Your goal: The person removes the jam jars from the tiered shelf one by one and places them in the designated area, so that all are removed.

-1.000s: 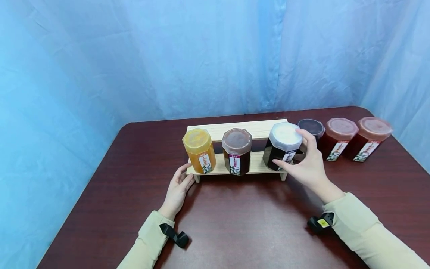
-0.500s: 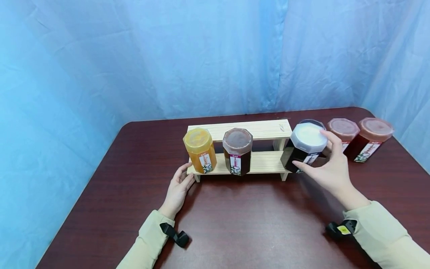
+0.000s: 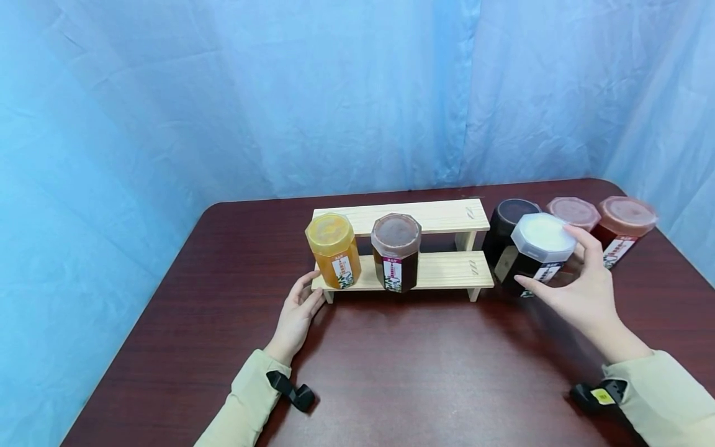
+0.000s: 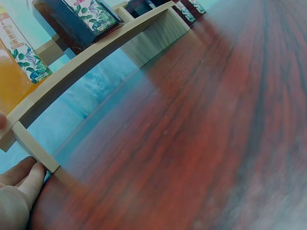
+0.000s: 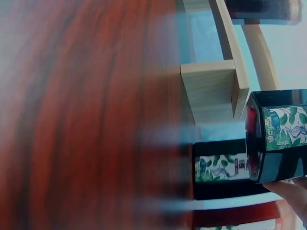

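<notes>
My right hand (image 3: pixel 586 292) holds a dark jar with a white octagonal lid (image 3: pixel 543 238), thumb on one side and fingers on the other. In the right wrist view this jar (image 5: pixel 278 134) is raised off the table, right of the rack's end. At the left end of a two-step wooden rack (image 3: pixel 449 268), my left hand (image 3: pixel 296 316) grips the front corner; the left wrist view has its fingers (image 4: pixel 31 179) against the rack's leg. On the lower step stand a yellow-orange jar (image 3: pixel 334 251) and a dark brown jar (image 3: pixel 395 253).
Right of the rack stand a dark-lidded jar (image 3: pixel 503 223) and two reddish jars (image 3: pixel 574 212), partly hidden by the held jar and right hand. Under everything is a dark red-brown table (image 3: pixel 419 372). Blue curtain (image 3: pixel 335 93) hangs behind and at the sides.
My right hand has carried the white-lidded jar rightward, from over the lower step's right end to beside the rack, in front of the other jars. The left hand has stayed in place.
</notes>
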Demonstrator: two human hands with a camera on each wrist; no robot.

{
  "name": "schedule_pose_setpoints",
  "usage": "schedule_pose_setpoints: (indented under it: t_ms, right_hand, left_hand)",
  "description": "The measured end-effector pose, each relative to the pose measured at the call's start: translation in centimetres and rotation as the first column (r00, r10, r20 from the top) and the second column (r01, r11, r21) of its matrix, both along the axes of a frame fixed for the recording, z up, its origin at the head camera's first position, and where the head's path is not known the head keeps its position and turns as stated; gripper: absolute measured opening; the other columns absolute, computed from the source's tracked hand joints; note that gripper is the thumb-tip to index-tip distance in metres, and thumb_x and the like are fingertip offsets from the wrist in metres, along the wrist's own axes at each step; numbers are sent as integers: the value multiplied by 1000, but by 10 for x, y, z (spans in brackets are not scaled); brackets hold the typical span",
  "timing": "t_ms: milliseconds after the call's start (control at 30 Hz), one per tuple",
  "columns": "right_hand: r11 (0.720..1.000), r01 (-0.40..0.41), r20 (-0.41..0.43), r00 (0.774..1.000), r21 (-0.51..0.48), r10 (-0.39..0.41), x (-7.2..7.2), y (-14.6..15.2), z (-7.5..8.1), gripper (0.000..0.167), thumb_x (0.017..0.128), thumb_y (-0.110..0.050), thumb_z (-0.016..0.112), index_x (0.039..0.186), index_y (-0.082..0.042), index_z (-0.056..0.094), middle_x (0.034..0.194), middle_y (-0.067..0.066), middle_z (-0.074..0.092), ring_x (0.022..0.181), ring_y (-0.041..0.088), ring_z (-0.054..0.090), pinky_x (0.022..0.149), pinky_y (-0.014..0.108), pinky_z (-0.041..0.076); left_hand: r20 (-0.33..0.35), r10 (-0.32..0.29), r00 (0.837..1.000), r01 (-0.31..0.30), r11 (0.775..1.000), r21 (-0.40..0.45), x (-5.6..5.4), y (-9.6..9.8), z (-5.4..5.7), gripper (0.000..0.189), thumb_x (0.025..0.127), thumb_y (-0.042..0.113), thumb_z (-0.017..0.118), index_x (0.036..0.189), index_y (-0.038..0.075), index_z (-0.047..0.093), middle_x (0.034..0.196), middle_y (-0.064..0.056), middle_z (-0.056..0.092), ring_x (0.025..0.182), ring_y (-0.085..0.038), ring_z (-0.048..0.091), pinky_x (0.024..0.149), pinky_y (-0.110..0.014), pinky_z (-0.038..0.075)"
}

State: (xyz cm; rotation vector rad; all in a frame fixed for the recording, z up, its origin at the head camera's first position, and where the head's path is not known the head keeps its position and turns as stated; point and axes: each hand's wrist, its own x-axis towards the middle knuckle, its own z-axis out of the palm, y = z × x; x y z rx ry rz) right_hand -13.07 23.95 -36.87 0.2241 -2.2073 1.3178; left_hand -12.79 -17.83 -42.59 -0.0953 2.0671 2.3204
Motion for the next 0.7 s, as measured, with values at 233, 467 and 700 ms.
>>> schedule_pose_setpoints:
  t_ms: [233, 467, 700]
  right_hand:
    - [999, 25, 26, 999, 49, -26, 5, 12, -5, 104, 54, 17, 80, 142, -9, 31, 109, -27, 51, 72, -13, 54, 60, 4, 45]
    - [999, 19, 65, 998, 48, -22, 8, 23, -7, 106, 54, 18, 81, 143, -11, 30, 108, -26, 51, 73, -14, 55, 61, 4, 45]
    - [996, 27, 65, 997, 86, -32, 4, 49, -20, 109, 53, 12, 85, 144, -17, 31, 110, -27, 52, 73, -15, 56, 59, 5, 45]
  left_hand:
    - [0, -3, 1000, 3, 1000, -1, 0, 0, 1, 41, 99, 5, 43, 140, 5, 34, 147, -15, 34, 127, -23, 42, 107, -43, 35]
    - [4, 6, 1000, -6, 1000, -3, 0, 1, 1, 41, 99, 5, 43, 140, 5, 35, 146, -15, 36, 125, -22, 44, 104, -38, 38]
    - [9, 4, 1000, -4, 1000, -3, 1, 1, 1, 42, 99, 6, 43, 140, 5, 35, 145, -16, 36, 124, -22, 44, 105, -40, 37]
